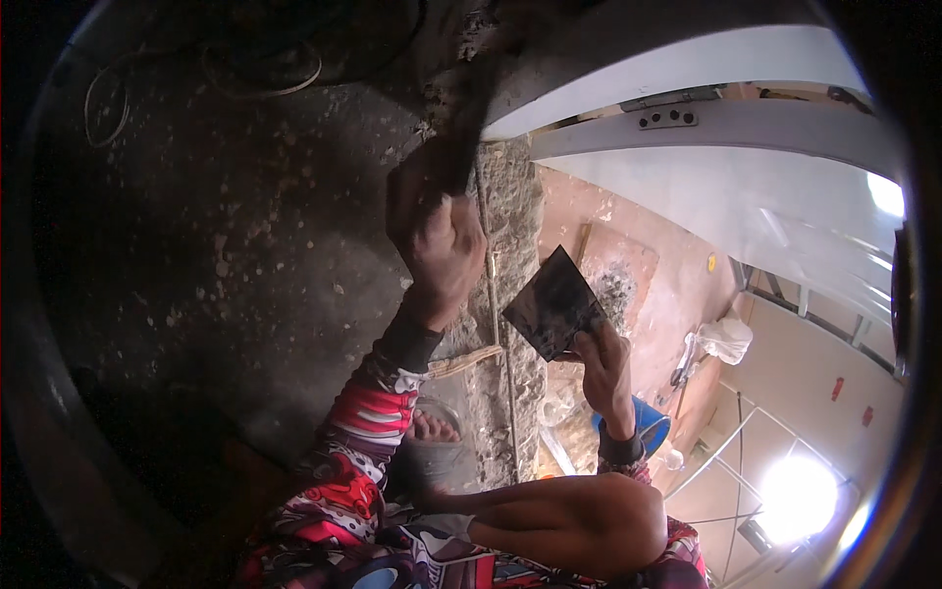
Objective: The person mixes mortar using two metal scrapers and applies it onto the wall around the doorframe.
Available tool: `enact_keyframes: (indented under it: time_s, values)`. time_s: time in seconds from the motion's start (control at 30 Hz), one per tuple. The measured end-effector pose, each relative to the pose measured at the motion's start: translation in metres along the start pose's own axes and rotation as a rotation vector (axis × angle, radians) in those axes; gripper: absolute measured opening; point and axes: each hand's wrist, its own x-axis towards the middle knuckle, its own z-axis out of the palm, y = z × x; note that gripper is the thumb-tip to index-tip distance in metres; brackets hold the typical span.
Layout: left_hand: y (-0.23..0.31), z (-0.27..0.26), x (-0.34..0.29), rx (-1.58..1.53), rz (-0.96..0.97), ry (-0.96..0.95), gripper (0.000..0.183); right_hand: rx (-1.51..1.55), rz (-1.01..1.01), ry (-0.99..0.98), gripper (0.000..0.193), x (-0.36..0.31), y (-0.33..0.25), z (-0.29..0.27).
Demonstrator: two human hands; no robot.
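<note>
My right hand (605,373) grips a dark, flat, square plate (555,302) by its lower right corner, thumb on the face turned to me. The plate has a smeared surface and is held above the rough ledge. To its left and a little higher, my left hand (444,240) is closed, with its fingers curled in. A dark, blurred shape (471,147) extends above that hand; shadow hides what the fingers hold. Below both hands runs a strip of broken masonry (520,412) with a thin rod (502,393) along it.
A dark speckled surface (245,216) spreads on the left. Pale panels (687,79) cross the upper right. A wooden stick (466,361) lies near my foot (433,427). Farther right are a blue container (652,424), a white plastic bag (726,340) and a bright lamp (797,499).
</note>
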Motion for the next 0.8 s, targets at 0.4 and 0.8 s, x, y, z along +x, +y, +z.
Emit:
enact_keyframes:
  time_s: [0.4, 0.8]
  values:
    - [0.044, 0.024, 0.045, 0.150, 0.402, 0.168, 0.025, -0.004, -0.069, 0.051, 0.027, -0.008, 0.006, -0.002]
    - [0.027, -0.043, 0.020, -0.220, -0.207, 0.001, 0.025, 0.017, -0.094, 0.035, 0.031, -0.010, -0.001, -0.003]
